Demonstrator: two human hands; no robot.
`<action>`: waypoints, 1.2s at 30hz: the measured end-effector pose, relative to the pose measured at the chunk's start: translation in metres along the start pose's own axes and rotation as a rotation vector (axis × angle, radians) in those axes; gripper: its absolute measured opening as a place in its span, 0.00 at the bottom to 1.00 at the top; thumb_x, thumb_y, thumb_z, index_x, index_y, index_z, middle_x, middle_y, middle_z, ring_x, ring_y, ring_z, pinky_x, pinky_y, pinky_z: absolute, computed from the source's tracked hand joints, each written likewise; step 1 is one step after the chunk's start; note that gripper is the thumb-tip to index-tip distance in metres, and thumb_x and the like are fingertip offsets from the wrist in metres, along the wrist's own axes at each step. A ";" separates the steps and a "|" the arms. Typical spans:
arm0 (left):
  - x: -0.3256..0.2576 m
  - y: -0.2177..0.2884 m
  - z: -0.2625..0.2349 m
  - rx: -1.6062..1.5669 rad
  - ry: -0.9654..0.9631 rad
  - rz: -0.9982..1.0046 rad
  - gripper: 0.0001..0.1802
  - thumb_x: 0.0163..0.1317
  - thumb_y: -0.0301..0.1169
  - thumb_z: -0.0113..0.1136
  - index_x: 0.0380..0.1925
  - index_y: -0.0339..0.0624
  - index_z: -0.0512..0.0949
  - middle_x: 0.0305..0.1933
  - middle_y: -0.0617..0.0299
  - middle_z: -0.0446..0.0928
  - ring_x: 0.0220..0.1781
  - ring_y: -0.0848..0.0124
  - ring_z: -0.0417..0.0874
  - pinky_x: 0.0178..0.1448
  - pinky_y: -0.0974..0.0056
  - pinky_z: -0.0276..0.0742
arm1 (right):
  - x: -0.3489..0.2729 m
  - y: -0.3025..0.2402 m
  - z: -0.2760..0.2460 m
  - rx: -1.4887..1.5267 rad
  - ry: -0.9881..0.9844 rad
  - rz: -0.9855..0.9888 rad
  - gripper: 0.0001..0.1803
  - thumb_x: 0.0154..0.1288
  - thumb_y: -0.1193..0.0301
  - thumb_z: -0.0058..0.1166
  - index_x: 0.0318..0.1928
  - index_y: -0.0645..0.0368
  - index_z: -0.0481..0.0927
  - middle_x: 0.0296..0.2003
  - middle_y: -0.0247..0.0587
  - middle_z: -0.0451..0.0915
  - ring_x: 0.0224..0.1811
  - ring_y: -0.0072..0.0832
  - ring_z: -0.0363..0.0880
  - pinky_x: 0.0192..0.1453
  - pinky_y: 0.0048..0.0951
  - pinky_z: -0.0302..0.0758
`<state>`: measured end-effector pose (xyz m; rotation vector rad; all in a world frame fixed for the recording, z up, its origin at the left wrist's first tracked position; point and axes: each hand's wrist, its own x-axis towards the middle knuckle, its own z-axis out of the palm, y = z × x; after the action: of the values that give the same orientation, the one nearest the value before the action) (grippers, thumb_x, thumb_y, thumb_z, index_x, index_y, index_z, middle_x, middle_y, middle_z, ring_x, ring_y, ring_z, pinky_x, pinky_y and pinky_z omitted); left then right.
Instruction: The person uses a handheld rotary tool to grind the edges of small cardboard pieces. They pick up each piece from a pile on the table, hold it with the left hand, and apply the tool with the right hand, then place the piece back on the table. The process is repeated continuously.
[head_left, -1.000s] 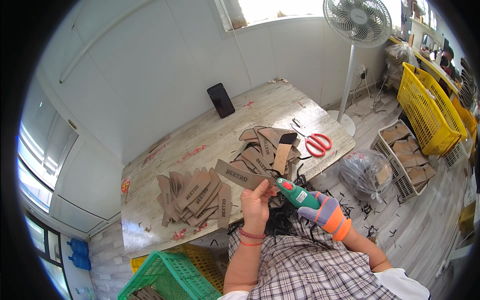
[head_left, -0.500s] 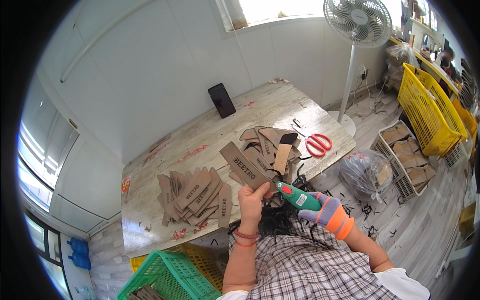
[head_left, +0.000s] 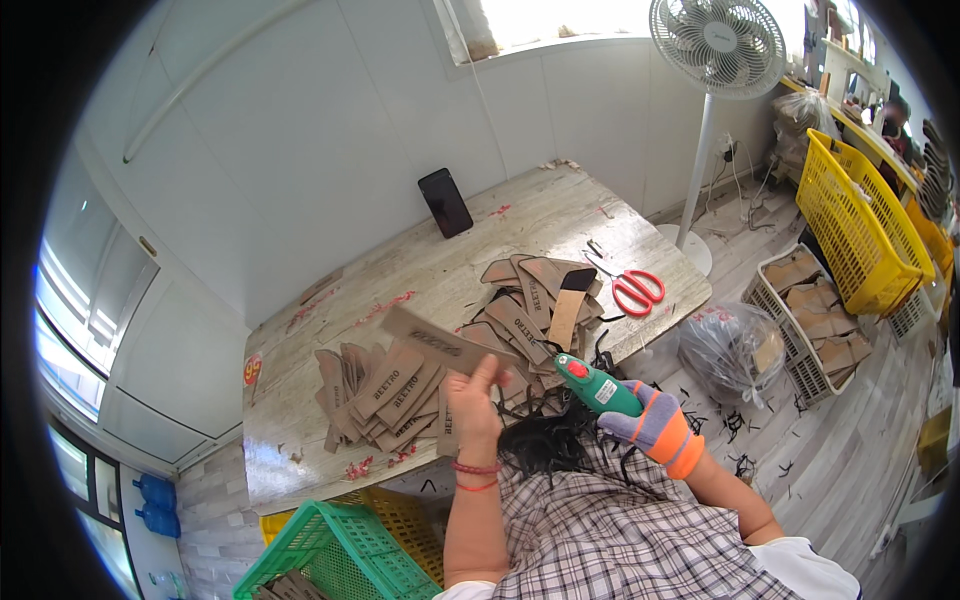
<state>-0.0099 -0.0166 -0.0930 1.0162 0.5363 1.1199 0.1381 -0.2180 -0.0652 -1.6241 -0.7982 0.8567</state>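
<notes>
brown cardboard strip point(head_left: 440, 344) in left hand point(head_left: 472, 395), green glue gun point(head_left: 597, 385) in gloved right hand point(head_left: 655, 427)

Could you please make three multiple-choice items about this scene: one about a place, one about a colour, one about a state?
1. Where do the scissors lie?
A. on the table's right end
B. in the green basket
C. on the floor

2. What colour is the tool in the right hand?
A. yellow
B. green
C. blue

3. How is the cardboard strip in the left hand?
A. flat on the table
B. held up above the table
C. lying in a basket

Answers: 1 A, they rest near the table edge; 2 B, its body is green; 3 B, the fingers pinch it in the air.
</notes>
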 end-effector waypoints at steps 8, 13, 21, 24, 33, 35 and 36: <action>0.068 -0.046 -0.038 0.983 0.337 -0.126 0.28 0.53 0.37 0.70 0.47 0.28 0.71 0.45 0.50 0.73 0.36 0.60 0.80 0.38 0.60 0.79 | -0.001 0.019 -0.003 -0.083 0.011 0.004 0.28 0.56 0.62 0.68 0.52 0.66 0.73 0.30 0.32 0.79 0.27 0.15 0.76 0.30 0.18 0.73; 0.080 -0.072 -0.021 1.407 0.431 0.121 0.25 0.48 0.35 0.72 0.40 0.31 0.72 0.50 0.44 0.68 0.44 0.47 0.76 0.48 0.52 0.76 | -0.002 0.019 -0.003 -0.035 0.023 0.057 0.28 0.56 0.62 0.68 0.52 0.67 0.74 0.30 0.32 0.79 0.28 0.14 0.76 0.32 0.18 0.74; 0.057 -0.045 -0.009 0.212 0.392 0.269 0.04 0.60 0.19 0.57 0.34 0.34 0.72 0.34 0.64 0.76 0.35 0.74 0.74 0.44 0.69 0.71 | 0.006 0.011 0.005 -0.124 0.030 0.063 0.32 0.51 0.55 0.69 0.51 0.64 0.76 0.30 0.40 0.83 0.30 0.20 0.81 0.36 0.23 0.77; 0.033 -0.028 0.013 -0.085 0.278 0.195 0.02 0.64 0.21 0.56 0.35 0.36 0.74 0.35 0.65 0.78 0.35 0.77 0.75 0.43 0.71 0.72 | 0.010 0.005 0.010 -0.171 0.035 0.052 0.33 0.51 0.55 0.69 0.52 0.63 0.76 0.31 0.41 0.83 0.30 0.20 0.81 0.36 0.23 0.77; 0.001 -0.017 0.048 -0.210 0.256 0.013 0.03 0.61 0.25 0.61 0.33 0.39 0.77 0.31 0.67 0.80 0.29 0.81 0.75 0.33 0.76 0.67 | 0.007 0.014 0.009 0.009 0.056 0.044 0.32 0.51 0.56 0.70 0.50 0.64 0.76 0.30 0.36 0.82 0.28 0.16 0.78 0.32 0.21 0.76; 0.000 -0.024 0.049 -0.190 0.277 0.019 0.03 0.61 0.25 0.62 0.33 0.39 0.77 0.31 0.67 0.80 0.29 0.81 0.75 0.33 0.76 0.68 | 0.007 0.014 0.008 -0.001 0.047 0.035 0.31 0.52 0.56 0.70 0.50 0.64 0.76 0.30 0.35 0.82 0.27 0.15 0.78 0.32 0.20 0.75; -0.001 -0.026 0.050 -0.211 0.280 0.010 0.03 0.61 0.24 0.62 0.32 0.39 0.77 0.31 0.67 0.79 0.28 0.81 0.75 0.33 0.76 0.68 | 0.007 0.014 0.007 -0.007 0.043 0.030 0.31 0.52 0.57 0.70 0.50 0.65 0.76 0.29 0.34 0.82 0.27 0.15 0.77 0.31 0.20 0.75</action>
<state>0.0419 -0.0388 -0.0923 0.6841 0.6214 1.3081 0.1363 -0.2116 -0.0808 -1.6586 -0.7493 0.8383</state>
